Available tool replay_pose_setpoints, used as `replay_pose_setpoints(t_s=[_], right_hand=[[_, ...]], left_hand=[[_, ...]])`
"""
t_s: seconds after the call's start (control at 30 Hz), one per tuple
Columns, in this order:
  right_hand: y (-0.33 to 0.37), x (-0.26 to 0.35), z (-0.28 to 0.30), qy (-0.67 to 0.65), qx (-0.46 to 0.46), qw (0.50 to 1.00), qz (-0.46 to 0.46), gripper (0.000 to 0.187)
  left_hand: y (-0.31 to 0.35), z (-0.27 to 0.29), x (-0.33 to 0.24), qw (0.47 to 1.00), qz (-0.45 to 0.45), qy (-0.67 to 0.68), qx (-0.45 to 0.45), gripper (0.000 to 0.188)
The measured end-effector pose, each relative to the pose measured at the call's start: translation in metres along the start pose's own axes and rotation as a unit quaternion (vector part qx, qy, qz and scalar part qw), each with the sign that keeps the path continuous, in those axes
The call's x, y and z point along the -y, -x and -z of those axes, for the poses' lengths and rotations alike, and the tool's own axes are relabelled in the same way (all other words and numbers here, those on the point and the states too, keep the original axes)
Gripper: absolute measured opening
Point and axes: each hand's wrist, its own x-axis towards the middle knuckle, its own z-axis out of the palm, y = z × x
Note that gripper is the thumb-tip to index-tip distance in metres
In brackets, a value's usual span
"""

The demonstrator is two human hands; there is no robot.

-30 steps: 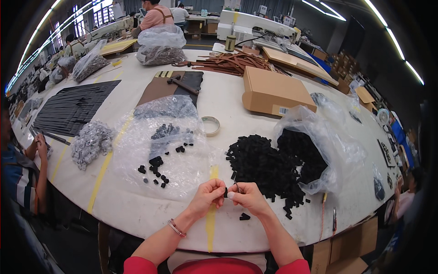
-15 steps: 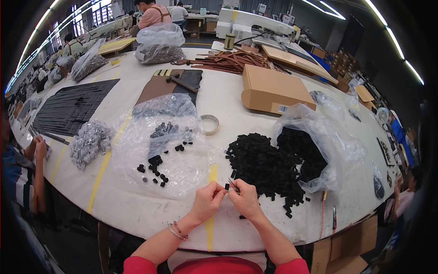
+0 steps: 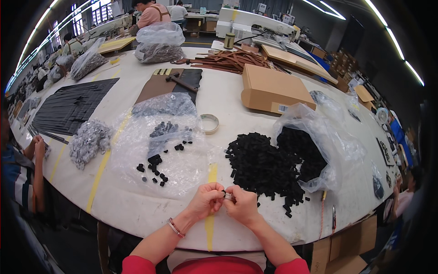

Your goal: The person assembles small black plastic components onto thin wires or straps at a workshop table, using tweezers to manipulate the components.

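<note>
Right hand: turned inward toward the left hand since the earlier frame, its tool no longer pointing up and away; it grips that tool.
Tool: slim, pale metal, perhaps tweezers, now lying between the hands; mostly hidden by fingers.
Left hand: pinching a small black piece with thumb and forefinger.
Black piece: at the left fingertips, above the near middle of the counter; only a sliver shows.
Change: the closer fingers suggest the tool is now being worked against the piece; whether they touch, I cannot tell.
Pile: black pieces, far right of the hands, running into the open clear bag.
Black bits: on the plastic sheet, far left of the hands.
</note>
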Motion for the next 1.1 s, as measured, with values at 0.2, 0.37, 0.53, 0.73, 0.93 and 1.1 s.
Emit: replay_pose_setpoints(t_s=[0.2,0.37,0.53,0.73,0.93,1.1], right_hand=[[-0.016,-0.01,0.015,-0.445,0.136,0.822,-0.328,0.01],[-0.012,-0.011,0.015,-0.516,0.17,0.73,-0.415,0.007],[-0.007,-0.016,0.007,-0.628,0.201,0.654,-0.37,0.009],[-0.01,-0.013,0.017,-0.547,0.178,0.725,-0.378,0.011],[-0.009,-0.02,0.002,-0.356,0.141,0.876,-0.295,0.008],[-0.011,-0.01,-0.009,-0.145,0.049,0.968,-0.198,0.011]], left_hand=[[0.005,-0.003,-0.001,0.998,-0.024,-0.051,0.017,0.006],[0.006,-0.007,-0.006,0.988,-0.056,-0.141,0.003,0.005],[0.012,-0.002,-0.011,0.991,-0.003,-0.131,0.005,0.006],[0.007,-0.008,-0.01,0.979,-0.035,-0.201,-0.021,0.006],[0.004,-0.005,0.008,0.772,-0.307,-0.548,-0.097,0.006],[-0.004,-0.001,0.017,0.643,-0.433,-0.624,-0.099,0.007]])
